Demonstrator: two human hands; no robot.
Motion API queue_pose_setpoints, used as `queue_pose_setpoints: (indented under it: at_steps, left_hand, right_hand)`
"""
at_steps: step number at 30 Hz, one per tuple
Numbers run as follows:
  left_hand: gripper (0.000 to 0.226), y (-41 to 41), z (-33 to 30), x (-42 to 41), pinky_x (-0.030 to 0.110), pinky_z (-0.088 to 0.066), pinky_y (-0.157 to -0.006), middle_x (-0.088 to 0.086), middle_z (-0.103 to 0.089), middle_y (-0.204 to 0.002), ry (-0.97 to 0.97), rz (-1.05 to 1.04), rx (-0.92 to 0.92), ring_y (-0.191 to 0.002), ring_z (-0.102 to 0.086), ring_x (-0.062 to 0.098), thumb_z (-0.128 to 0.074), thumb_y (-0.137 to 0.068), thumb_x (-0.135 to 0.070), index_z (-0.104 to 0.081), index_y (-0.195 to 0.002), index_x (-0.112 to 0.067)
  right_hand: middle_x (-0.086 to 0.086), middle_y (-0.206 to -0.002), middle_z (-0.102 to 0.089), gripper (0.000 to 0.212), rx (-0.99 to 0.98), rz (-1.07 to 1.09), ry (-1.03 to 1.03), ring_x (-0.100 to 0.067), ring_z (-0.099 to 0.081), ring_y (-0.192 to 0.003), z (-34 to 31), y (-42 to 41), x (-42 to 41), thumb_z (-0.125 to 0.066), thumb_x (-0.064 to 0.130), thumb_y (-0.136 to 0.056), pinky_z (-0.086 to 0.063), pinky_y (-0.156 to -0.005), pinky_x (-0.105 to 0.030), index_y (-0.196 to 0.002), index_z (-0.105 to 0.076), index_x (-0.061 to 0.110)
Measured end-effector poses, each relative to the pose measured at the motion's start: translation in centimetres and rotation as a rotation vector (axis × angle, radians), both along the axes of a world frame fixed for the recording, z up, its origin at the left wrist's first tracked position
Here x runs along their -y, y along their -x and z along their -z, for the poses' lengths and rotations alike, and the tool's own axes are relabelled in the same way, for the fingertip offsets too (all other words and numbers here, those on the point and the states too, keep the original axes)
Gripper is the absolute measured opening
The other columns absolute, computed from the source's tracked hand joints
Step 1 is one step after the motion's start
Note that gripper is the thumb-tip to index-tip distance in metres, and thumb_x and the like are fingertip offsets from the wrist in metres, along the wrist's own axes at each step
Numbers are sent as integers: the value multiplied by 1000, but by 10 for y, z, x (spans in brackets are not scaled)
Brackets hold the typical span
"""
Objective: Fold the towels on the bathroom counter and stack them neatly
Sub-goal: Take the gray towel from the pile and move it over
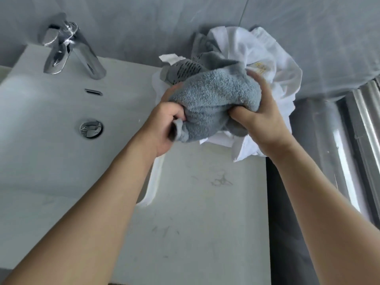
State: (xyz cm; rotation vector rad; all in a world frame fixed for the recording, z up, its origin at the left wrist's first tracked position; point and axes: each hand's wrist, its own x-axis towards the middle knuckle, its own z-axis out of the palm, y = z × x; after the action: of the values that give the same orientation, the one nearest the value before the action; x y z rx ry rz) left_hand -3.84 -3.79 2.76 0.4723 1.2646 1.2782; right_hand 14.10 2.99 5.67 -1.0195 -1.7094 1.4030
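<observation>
Grey tiled wall (144, 27) behind a white sink (41, 140) — chrome faucet (70, 48) at its back.

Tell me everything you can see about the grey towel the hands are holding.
The grey towel is blue-grey terry cloth with a looped, fluffy pile, bunched into a crumpled lump, not yet folded. The left hand grips its left end, where a small corner pokes out below the fingers; the right hand grips its right side. It is held over the white laundry pile at the back of the counter.
</observation>
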Motion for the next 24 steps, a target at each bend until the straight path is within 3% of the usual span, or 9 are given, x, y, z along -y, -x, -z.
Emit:
queue_pose_setpoints:
  at_steps: [3, 8, 11, 14, 16, 18, 20, 22, 24]
  left_hand:
    - [100, 8, 17, 18, 32, -47, -94, -6, -51, -138, -3, 195, -180, -117, -55, 13, -49, -53, -4, -36, -145, -40]
    - [38, -17, 41, 55, 28, -36, -64, -3, -52, -65, 152, 527, -391, -64, -48, 11, -51, -49, -8, -68, -79, -25]
    - [21, -33, 70, 74, 24, -32, -57, -4, -44, -56, 322, 712, -503, -57, -43, 13, -52, -49, -11, -60, -66, -20]
    - [15, -47, 102, 88, 27, -35, -56, 1, -47, -61, 514, 835, -619, -61, -45, 21, -54, -52, -15, -53, -66, -21]
    - [34, -56, 128, 97, 31, -46, -64, 3, -60, -89, 571, 841, -785, -76, -58, 26, -61, -65, -21, -53, -99, -20]
    - [79, -64, 152, 106, 38, -50, -82, 8, -43, -133, 496, 849, -1040, -104, -57, 32, -69, -70, -29, -26, -137, -24]
    - [101, -73, 169, 112, 42, -48, -94, 11, -17, -151, 393, 839, -1111, -117, -53, 37, -73, -71, -30, -9, -149, -35]
    - [77, -77, 181, 114, 44, -49, -93, 11, -22, -148, 281, 796, -1169, -114, -55, 38, -71, -76, -32, -32, -142, -31]
    - [42, -75, 184, 114, 43, -53, -84, 8, -48, -130, 180, 715, -1158, -103, -59, 33, -67, -79, -33, -55, -117, -21]
  right_hand:
    - [-2, -82, -69, 29, 192, -91, 262, -23, -67, -82, 15, -22, 5, -63, 15, -63, -56, -75, -44, -90, -67, 10]
    - [-19, -103, -72, 69, 537, -296, 691, -39, -67, -100, 54, -52, 32, -71, 29, -43, -51, -97, -50, -106, -69, 3]
    - [-18, -102, -72, 50, 719, -405, 830, -39, -67, -99, 82, -65, 51, -68, 20, -62, -53, -94, -47, -108, -67, 3]
    - [-10, -107, -70, 45, 931, -419, 771, -33, -66, -98, 119, -77, 67, -70, 29, -69, -55, -90, -48, -112, -63, 20]
    - [-4, -115, -61, 49, 1003, -367, 709, -29, -60, -101, 143, -81, 79, -70, 30, -74, -57, -83, -48, -120, -54, 29]
    - [-5, -130, -42, 70, 1047, -289, 592, -29, -52, -106, 163, -79, 91, -72, 27, -74, -54, -84, -41, -134, -38, 31]
    - [-2, -145, -20, 94, 1005, -266, 454, -31, -47, -115, 174, -73, 101, -73, 17, -73, -46, -90, -35, -148, -20, 32]
    - [3, -147, -17, 94, 974, -313, 356, -26, -49, -120, 180, -66, 104, -73, 13, -71, -43, -97, -31, -150, -24, 32]
    - [4, -130, -38, 63, 1009, -344, 297, -22, -57, -106, 182, -58, 104, -72, 15, -70, -46, -91, -29, -129, -52, 24]
